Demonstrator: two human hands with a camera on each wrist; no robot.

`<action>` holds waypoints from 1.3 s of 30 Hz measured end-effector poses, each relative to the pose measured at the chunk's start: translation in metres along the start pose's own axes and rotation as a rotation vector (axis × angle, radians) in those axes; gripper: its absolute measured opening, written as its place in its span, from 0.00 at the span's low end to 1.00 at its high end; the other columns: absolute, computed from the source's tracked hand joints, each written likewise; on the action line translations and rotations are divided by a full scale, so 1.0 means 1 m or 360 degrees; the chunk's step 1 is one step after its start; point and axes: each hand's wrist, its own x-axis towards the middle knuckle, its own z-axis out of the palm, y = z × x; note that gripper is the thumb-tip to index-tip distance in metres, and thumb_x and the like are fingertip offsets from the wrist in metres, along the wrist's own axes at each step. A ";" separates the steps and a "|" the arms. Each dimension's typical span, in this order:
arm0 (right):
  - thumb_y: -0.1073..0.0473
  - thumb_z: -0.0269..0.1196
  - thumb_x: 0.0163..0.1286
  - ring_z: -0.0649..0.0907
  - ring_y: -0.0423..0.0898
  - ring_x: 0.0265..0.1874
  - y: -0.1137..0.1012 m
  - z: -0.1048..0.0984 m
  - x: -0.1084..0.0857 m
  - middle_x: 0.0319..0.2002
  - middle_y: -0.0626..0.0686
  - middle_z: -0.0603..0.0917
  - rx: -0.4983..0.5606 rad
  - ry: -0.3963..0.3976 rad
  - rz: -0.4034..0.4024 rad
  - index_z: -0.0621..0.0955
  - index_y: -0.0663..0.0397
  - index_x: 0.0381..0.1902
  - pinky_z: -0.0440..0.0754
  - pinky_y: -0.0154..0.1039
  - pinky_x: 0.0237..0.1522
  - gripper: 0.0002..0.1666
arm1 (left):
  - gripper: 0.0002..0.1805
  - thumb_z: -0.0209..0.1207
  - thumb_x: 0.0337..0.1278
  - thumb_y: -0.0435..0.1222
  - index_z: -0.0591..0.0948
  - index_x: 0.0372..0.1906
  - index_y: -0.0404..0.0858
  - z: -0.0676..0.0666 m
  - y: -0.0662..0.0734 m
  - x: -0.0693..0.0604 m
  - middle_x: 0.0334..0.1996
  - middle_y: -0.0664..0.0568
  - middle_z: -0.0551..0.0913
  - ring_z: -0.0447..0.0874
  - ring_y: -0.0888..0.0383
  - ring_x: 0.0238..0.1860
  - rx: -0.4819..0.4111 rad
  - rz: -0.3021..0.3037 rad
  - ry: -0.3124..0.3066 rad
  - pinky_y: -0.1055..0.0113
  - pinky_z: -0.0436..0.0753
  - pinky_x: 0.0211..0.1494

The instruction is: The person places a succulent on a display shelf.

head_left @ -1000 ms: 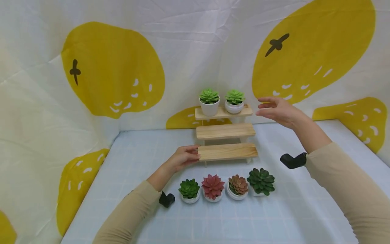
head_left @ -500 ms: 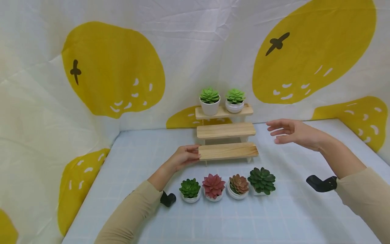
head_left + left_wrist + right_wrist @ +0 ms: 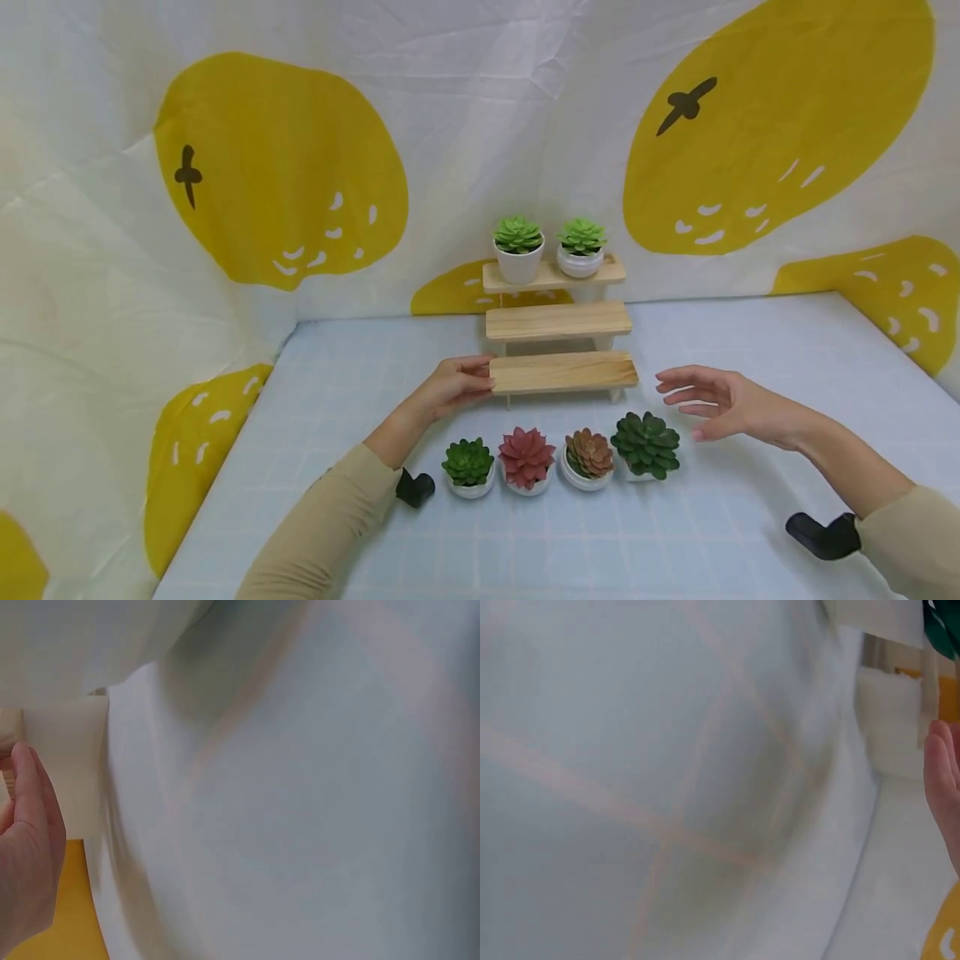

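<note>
A three-tier wooden stand (image 3: 558,321) is at the back of the table. My left hand (image 3: 455,387) pinches the left end of its lowest board; the left wrist view shows the fingertips (image 3: 22,754) at the wood's edge. My right hand (image 3: 738,408) hovers with loosely spread fingers, empty, just right of a dark green potted succulent (image 3: 645,446). Left of that plant stand a brown succulent (image 3: 588,454), a red one (image 3: 527,458) and a green one (image 3: 468,464), all in white pots. On the top board sit two light green succulents, one left (image 3: 517,250) and one right (image 3: 581,248).
A pale blue checked cloth (image 3: 570,550) covers the table. Behind and to the left hangs a white curtain (image 3: 480,125) with yellow fruit prints. A black wrist mount (image 3: 823,535) juts from the right sleeve, another (image 3: 415,488) from the left.
My right hand has come down from beside the top board, first swinging right, to beside the dark green succulent. The left hand keeps its hold on the stand, and the plants have not moved.
</note>
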 end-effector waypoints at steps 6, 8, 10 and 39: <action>0.74 0.61 0.58 0.71 0.38 0.58 0.012 0.013 -0.003 0.63 0.53 0.68 0.0038 -0.0109 0.0092 0.58 0.67 0.67 0.70 0.27 0.58 0.41 | 0.27 0.56 0.55 0.21 0.69 0.63 0.30 0.001 -0.001 -0.002 0.47 0.40 0.73 0.79 0.59 0.36 0.0009 -0.0011 -0.0001 0.64 0.82 0.49; 0.73 0.63 0.57 0.70 0.36 0.57 0.014 0.018 -0.002 0.64 0.51 0.67 0.0005 -0.0118 0.0124 0.58 0.67 0.67 0.69 0.26 0.57 0.42 | 0.27 0.55 0.56 0.21 0.69 0.63 0.29 0.001 -0.002 -0.003 0.43 0.43 0.74 0.79 0.60 0.35 0.0001 0.0009 -0.0003 0.64 0.82 0.49; 0.71 0.65 0.55 0.70 0.33 0.57 0.015 0.022 -0.001 0.63 0.48 0.67 -0.0053 -0.0113 0.0147 0.59 0.65 0.67 0.68 0.23 0.56 0.43 | 0.26 0.55 0.56 0.21 0.69 0.62 0.29 0.001 -0.001 -0.003 0.40 0.45 0.75 0.79 0.60 0.34 -0.0007 0.0031 0.0003 0.65 0.82 0.48; 0.67 0.70 0.51 0.75 0.37 0.52 0.022 0.040 0.008 0.56 0.59 0.74 -0.0103 -0.0038 0.0268 0.64 0.67 0.62 0.73 0.26 0.53 0.41 | 0.26 0.55 0.56 0.21 0.70 0.62 0.29 0.003 0.002 -0.002 0.43 0.42 0.77 0.79 0.59 0.37 0.0014 0.0024 0.0009 0.63 0.81 0.49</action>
